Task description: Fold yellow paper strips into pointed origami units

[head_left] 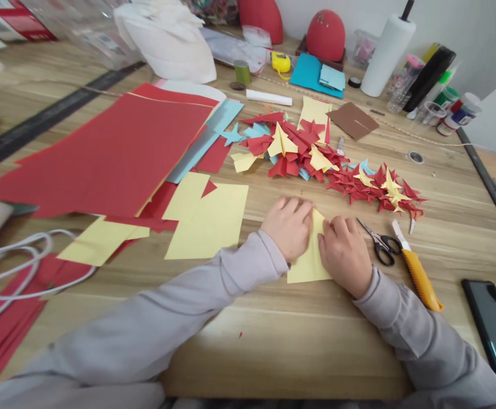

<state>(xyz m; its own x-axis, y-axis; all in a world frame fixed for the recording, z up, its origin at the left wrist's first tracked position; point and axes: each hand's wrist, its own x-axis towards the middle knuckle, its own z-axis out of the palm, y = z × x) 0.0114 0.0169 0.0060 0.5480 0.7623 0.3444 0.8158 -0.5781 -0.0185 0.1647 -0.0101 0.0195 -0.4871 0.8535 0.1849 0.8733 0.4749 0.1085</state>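
A yellow sheet of paper (309, 268) lies on the table in front of me, its upper part coming to a point with folds along it. My left hand (288, 228) presses on its left upper edge, fingers curled together. Over the right edge sits my right hand (345, 254), its fingers bent and closed on the paper. My palms and the paper beneath them are hidden. To the left are flat yellow sheets (216, 222). Just right of my right hand lie small black-handled scissors (387, 250) and a yellow-handled craft knife (422, 278).
Beyond my hands is a heap of folded red, yellow and blue paper shapes (290, 162), with red stars (352, 184) beside it. Large red sheets (116, 153) cover the left. A phone (492, 324) rests at right; white cable (30, 250) loops at left. Bottles (461, 113) stand behind.
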